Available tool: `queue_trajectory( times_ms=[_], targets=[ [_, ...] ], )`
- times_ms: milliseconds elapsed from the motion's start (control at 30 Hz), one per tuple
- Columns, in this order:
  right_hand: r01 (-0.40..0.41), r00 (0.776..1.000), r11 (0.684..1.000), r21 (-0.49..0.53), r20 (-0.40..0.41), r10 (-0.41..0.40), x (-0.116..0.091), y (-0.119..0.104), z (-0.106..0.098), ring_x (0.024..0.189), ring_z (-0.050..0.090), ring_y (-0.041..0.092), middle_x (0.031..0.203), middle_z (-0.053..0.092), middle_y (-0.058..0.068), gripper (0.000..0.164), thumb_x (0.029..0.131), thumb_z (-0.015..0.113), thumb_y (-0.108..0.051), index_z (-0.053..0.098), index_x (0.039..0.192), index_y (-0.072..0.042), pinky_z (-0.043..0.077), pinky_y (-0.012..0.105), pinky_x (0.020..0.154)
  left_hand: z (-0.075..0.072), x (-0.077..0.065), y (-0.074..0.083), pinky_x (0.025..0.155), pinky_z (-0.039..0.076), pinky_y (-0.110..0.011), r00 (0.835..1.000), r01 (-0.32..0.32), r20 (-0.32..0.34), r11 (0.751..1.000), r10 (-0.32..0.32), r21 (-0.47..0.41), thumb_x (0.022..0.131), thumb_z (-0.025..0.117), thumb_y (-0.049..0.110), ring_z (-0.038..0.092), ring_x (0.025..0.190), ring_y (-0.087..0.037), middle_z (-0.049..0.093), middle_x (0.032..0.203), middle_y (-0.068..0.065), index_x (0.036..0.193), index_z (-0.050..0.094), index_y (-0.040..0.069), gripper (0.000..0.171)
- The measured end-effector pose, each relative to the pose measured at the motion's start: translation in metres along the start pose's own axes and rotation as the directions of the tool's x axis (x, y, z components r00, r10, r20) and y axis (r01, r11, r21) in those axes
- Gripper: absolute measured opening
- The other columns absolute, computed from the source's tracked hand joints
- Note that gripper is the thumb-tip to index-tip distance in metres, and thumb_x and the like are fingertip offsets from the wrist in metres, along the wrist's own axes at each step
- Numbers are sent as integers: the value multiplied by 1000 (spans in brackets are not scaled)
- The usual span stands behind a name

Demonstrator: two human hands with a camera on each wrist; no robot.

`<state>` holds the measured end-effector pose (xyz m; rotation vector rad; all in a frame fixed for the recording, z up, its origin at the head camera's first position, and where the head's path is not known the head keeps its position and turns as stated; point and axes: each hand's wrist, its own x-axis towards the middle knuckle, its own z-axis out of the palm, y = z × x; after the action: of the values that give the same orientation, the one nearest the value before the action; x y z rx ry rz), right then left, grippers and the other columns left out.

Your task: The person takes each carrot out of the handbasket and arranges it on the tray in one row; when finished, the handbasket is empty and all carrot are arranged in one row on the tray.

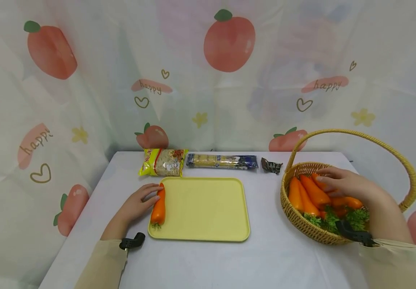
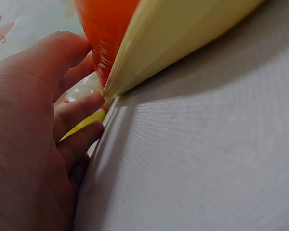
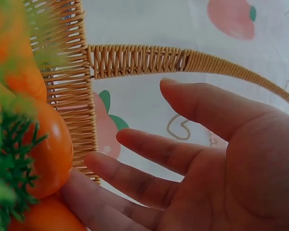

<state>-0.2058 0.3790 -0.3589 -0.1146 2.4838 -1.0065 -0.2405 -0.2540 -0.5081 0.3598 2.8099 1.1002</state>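
On the left side of a pale yellow tray (image 1: 204,208) lies a carrot (image 1: 158,208), its leafy end toward me. My left hand (image 1: 141,202) is beside it, thumb and fingertips right at the carrot's left side and the tray rim. The left wrist view shows the thumb (image 2: 62,48) against the orange surface, with the fingers loosely extended. Over the wicker basket (image 1: 302,224), my right hand (image 1: 349,184) reaches in with spread fingers and holds nothing. Several carrots (image 1: 314,190) with green tops fill the basket; the right wrist view has fingertips close to one carrot (image 3: 53,149).
Behind the tray lie a yellow-and-clear food bag (image 1: 164,162), a long packet (image 1: 222,161) and a small dark wrapper (image 1: 271,165). The basket's tall handle (image 1: 370,138) arches above the right forearm. A fruit-printed cloth (image 1: 193,112) hangs behind the white table (image 1: 266,257).
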Motion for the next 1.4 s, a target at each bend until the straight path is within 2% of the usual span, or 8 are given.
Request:
queue_trajectory(
  times_ms=[233,400,567,867,1167,1400],
  targets=[
    [-24,999,1000,-2,20,24,5,2,-3,117,61,42,147,34,39,75,104,44,-46,18,155,3,55,49,93,0,0,0,116,27,-63,1000,-4,5,1000,4,-4,94,56,57,37,144,-35,43,153,-4,136,58,32,49],
    [-27,999,998,55,27,25,7,7,-6,118,61,38,149,34,36,72,103,46,-46,22,154,0,56,47,93,1,1,-2,116,27,-63,1000,-15,0,1000,15,5,94,55,59,37,144,-34,43,153,-4,136,59,32,50],
    [-12,1000,995,99,16,11,10,9,-1,112,64,31,147,35,36,70,103,47,-43,27,152,3,57,44,91,1,1,-3,116,27,-63,1000,-14,1,1000,14,6,94,55,59,37,144,-34,43,153,-4,136,59,32,51],
    [-18,998,992,128,61,11,20,5,2,111,65,30,147,39,33,71,102,52,-41,25,153,0,57,43,91,0,0,-1,116,27,-63,1000,-7,0,1000,7,2,94,56,58,36,144,-34,43,153,-4,136,59,32,50],
    [-30,994,995,94,105,20,22,5,4,110,66,31,149,38,33,74,101,53,-43,24,155,-1,56,45,92,-1,2,2,116,26,-63,1000,-13,1,1000,13,-12,94,58,55,37,144,-34,44,153,-4,136,59,32,48],
    [14,993,990,139,112,-30,27,7,12,118,62,33,151,32,36,73,102,54,-37,22,153,4,57,43,92,0,0,-1,116,27,-63,1000,-17,-3,1000,17,-5,95,57,53,37,144,-35,43,153,-5,136,58,34,45]
  ],
)
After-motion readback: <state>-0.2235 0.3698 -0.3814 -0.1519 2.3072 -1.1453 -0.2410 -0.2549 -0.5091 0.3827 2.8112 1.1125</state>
